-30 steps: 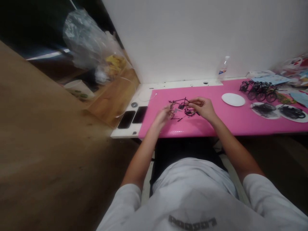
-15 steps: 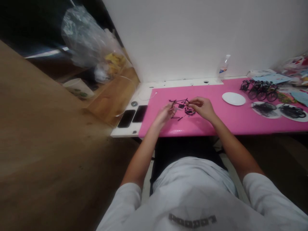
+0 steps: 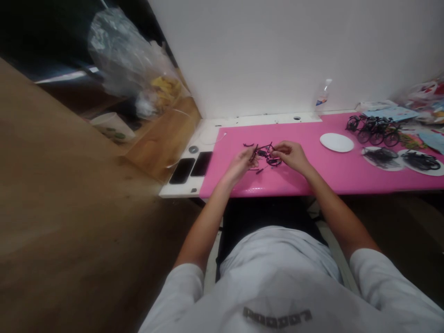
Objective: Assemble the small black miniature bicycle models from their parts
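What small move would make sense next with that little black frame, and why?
I'd probably steady the small black frame with the left hand and adjust its near joint with the right. Both hands' fingers are already at it, while a curved black piece and a short black rod lie loose beside them on the pink surface.

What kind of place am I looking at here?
Probably a small assembly workbench, perhaps at home: a pink mat with loose black parts by the hands, a row of small black bicycles, and plates alongside.
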`<action>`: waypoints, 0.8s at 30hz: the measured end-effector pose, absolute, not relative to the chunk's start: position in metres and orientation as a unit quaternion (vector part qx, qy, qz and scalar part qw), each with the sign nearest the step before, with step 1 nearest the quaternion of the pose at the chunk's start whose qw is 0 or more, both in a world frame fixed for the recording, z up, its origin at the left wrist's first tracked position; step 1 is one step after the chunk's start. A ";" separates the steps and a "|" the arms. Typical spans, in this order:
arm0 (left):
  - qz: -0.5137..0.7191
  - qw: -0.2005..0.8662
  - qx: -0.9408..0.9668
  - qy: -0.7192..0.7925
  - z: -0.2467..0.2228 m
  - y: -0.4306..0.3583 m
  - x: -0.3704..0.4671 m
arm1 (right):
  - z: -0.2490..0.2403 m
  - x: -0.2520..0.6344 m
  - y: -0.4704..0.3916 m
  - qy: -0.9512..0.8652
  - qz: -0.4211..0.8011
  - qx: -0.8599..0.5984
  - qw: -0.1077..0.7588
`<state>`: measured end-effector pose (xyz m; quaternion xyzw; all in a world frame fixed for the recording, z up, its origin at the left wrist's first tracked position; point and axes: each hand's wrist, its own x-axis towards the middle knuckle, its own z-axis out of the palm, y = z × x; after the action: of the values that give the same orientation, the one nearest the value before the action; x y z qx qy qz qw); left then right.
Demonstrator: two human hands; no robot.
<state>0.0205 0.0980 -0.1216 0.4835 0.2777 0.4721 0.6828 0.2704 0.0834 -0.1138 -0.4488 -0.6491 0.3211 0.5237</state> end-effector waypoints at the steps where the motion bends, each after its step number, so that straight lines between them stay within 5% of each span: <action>1: 0.471 0.679 0.493 0.274 -0.123 0.099 0.020 | -0.115 0.270 0.084 -0.650 0.324 -0.446 0.523; 20: 0.491 0.671 0.462 0.309 -0.120 0.101 0.020 | -0.125 0.275 0.091 -0.713 0.288 -0.458 0.446; 24: 0.529 0.682 0.385 0.326 -0.117 0.105 0.018 | -0.125 0.284 0.098 -0.668 0.237 -0.478 0.519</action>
<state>0.0175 0.1047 -0.1169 0.3855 0.3255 0.5289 0.6824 0.2842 0.0977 -0.1251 -0.4782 -0.6676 0.2366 0.5192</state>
